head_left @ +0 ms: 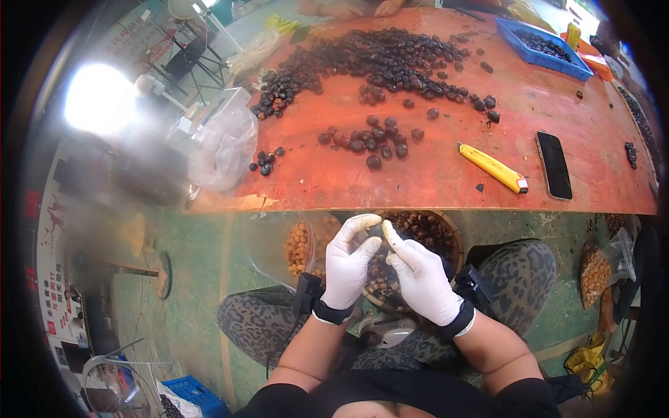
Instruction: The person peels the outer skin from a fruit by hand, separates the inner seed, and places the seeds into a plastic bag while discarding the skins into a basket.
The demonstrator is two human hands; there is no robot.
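Note:
My left hand, in a white glove, is closed with thumb and fingers pinched. My right hand, also gloved, meets it at the fingertips. A small dark fruit shows between them, mostly hidden by the fingers; both hands seem to grip it. Below the hands is a round basket with dark and pale skins or shells. To its left stands a clear container or bag with pale yellow kernels. On the red table ahead lies a small group of dark round fruits.
A large heap of dark fruits spreads across the table's far side. A yellow box cutter and a phone lie at right. Farther back is a blue tray. Another person's hands show at the far edge. A plastic bag hangs left.

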